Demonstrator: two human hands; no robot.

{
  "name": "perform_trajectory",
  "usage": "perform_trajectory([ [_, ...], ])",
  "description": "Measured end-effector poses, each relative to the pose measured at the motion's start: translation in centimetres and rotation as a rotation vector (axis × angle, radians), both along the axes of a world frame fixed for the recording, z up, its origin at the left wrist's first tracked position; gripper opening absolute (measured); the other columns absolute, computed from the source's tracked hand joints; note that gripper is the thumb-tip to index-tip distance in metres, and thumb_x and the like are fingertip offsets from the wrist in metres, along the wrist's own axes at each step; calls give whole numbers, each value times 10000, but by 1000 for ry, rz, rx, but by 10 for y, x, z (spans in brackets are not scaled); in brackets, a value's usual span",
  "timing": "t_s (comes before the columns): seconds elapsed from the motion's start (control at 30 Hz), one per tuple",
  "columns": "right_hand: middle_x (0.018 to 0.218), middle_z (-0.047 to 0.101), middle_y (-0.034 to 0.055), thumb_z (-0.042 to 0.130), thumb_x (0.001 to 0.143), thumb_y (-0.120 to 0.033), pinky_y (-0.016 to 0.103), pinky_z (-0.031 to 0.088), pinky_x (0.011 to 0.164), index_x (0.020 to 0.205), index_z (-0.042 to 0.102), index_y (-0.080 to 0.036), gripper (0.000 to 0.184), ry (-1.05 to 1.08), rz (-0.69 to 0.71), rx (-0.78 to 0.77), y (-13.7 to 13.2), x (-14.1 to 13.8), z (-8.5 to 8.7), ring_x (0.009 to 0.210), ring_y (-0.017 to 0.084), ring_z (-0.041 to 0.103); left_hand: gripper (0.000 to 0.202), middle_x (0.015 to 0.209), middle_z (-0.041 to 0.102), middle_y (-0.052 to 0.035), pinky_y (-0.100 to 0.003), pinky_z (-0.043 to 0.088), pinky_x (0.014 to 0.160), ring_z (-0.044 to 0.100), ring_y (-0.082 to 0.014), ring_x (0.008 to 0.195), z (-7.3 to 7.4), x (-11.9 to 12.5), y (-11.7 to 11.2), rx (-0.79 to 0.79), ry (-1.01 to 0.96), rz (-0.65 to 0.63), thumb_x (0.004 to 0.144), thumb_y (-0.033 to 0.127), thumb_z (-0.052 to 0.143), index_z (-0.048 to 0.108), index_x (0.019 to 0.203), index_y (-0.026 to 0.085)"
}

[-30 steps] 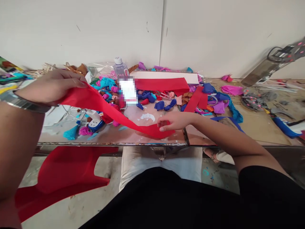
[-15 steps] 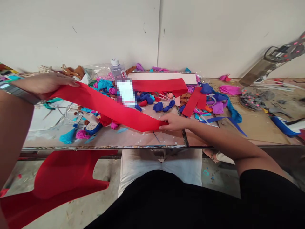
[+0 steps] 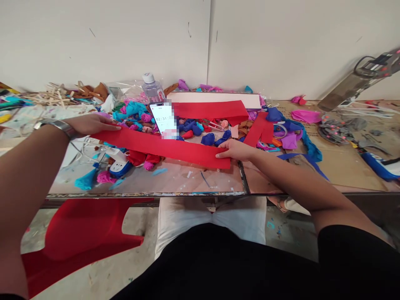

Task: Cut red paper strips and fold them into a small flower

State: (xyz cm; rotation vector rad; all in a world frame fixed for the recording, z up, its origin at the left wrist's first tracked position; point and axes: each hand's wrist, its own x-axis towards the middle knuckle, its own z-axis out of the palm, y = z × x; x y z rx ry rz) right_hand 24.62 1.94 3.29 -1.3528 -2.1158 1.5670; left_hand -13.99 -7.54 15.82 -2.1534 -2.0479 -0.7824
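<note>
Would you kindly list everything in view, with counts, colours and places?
Held strip: 1, red, across the middle
Far strip: 1, red, behind it
Short pieces: count unclear, red, right of centre
Phone: 1, white screen, left of far strip
Bottle: 1, clear, white cap, behind phone
Panel: 1, white, behind far strip
Crumpled scraps: many, mixed colours, strewn over the table
Sticks: many, pale, far left
Socket block: 1, white and blue, front left
Flask: 1, brownish, far right
Chair: 1, red, lower left
Wall: white, behind
Watch: 1, silver, left wrist
Trousers: 1 pair, whitish, below
Top: 1, black, bottom
Left hand: 1, bare, strip's left end
Right hand: 1, bare, strip's right end
</note>
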Motion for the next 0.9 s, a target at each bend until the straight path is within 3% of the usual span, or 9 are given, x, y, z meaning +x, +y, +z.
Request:
perform_trajectory([
  [0.1,638,621,-40,818,743,-519,246,330,516,831,739,-168,370,-86,22,105,1,3,0,543,99,484,993,1200,775,-38,-401,532,1098,669,-204,1111,-17,-4,10,35,37,-1,881,947,298,702,1104,67],
  [0.2,629,613,-42,778,766,-525,247,336,509,891,745,-172,376,-108,1,128,2,7,0,525,104,484,1067,1090,793,-41,-407,533,1094,683,-177,1010,-21,-52,51,-95,74,53,815,1009,246,727,985,71],
  [0.3,686,674,-16,760,770,-514,250,386,552,944,766,-166,389,-117,3,172,4,9,-2,576,125,550,1235,913,783,-78,-522,573,1008,681,-198,823,-5,-123,100,-473,143,105,456,1152,357,770,855,59],
  [0.4,756,720,11,738,776,-503,256,419,618,922,781,-152,382,-140,55,244,5,8,-4,656,144,591,1160,839,723,-31,-634,533,987,666,-210,822,23,-146,111,-273,278,228,507,1075,503,817,1057,103],
  [0.47,778,728,18,718,791,-486,259,418,651,907,787,-147,365,-154,106,308,5,6,-5,692,151,595,789,826,697,-2,-614,554,936,654,-194,790,33,-112,91,-61,303,204,785,834,587,799,1121,152],
  [0.57,784,727,23,700,815,-457,263,396,662,915,792,-147,338,-180,154,391,3,3,-5,708,159,599,494,1013,750,-26,-445,577,951,693,-213,903,17,-13,47,5,308,-234,981,572,509,749,1207,204],
  [0.73,820,741,38,694,858,-433,262,377,678,945,783,-148,311,-189,142,490,-3,5,-6,745,169,605,566,1452,646,-178,-478,516,1117,624,-333,1320,-83,120,9,-239,411,-772,1029,521,516,620,1444,150],
  [0.83,844,749,50,680,881,-399,262,378,690,941,771,-143,278,-224,142,515,-5,10,-4,774,179,616,725,1614,507,-192,-503,437,1201,468,-374,1504,-129,146,8,-238,395,-845,1012,583,544,502,1564,115],
  [0.9,863,757,56,676,886,-356,263,382,698,942,768,-143,239,-250,141,519,-5,13,-3,786,184,624,772,1674,431,-177,-519,404,1218,424,-377,1539,-142,151,10,-232,381,-861,1031,625,475,445,1608,114],
])
